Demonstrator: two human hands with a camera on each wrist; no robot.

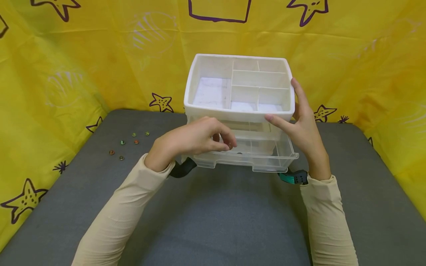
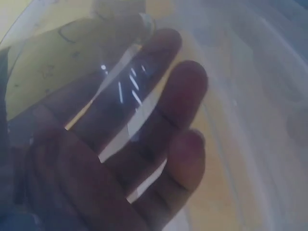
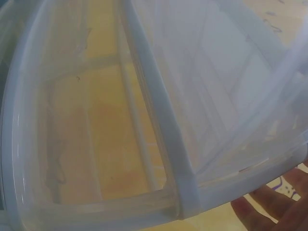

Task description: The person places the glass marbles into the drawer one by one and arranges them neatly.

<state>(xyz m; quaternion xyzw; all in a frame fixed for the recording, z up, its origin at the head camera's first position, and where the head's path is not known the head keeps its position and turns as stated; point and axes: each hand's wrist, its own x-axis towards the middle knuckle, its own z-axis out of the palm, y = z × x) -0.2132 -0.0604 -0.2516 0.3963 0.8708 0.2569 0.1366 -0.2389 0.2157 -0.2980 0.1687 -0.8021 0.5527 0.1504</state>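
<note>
A white plastic drawer organizer (image 1: 239,115) with a compartmented top stands on the grey table. Its clear lower drawer (image 1: 213,160) is pulled out toward me. Above that drawer my left hand (image 1: 194,137) pinches a small reddish round piece (image 1: 230,146) between thumb and fingertips. In the left wrist view the left fingers (image 2: 183,96) show through clear plastic. A small dark piece (image 1: 239,153) lies inside the drawer. My right hand (image 1: 304,127) holds the organizer's right side, thumb on the front rim. Its fingertips (image 3: 250,216) appear below the frame in the right wrist view.
Several small round pieces, among them a green one (image 1: 122,142) and a red one (image 1: 136,141), lie on the grey table (image 1: 213,221) at the left. A yellow cloth (image 1: 133,55) with sea drawings hangs behind and at both sides.
</note>
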